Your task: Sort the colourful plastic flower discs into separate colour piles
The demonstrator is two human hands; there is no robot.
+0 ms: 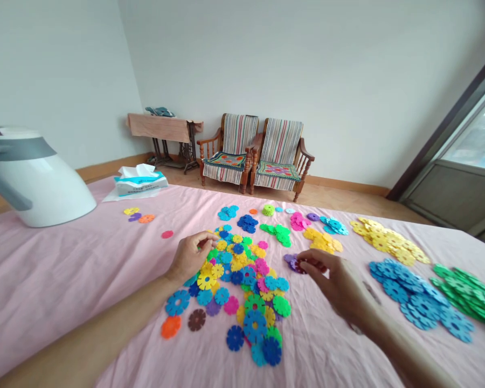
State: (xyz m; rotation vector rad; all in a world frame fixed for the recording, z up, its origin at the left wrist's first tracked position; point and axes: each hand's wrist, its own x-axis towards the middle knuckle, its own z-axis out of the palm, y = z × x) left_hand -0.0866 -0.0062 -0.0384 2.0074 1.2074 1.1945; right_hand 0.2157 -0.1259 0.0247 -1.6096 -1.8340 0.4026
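A mixed pile of colourful plastic snowflake discs spreads over the middle of the pink cloth. My left hand is at the pile's left edge, fingers curled in and thumb close to them; whatever they hold, if anything, is hidden. To the right of the pile, my right hand pinches a dark purple snowflake disc over a small purple group. Just beyond that hand lie yellow-orange discs and green discs. A brown disc and an orange disc lie at the near left.
Sorted heaps of yellow, blue and green discs lie on the right. Small colour groups line the far edge. A white kettle and a tissue box stand at the left. Two wooden chairs are beyond the table.
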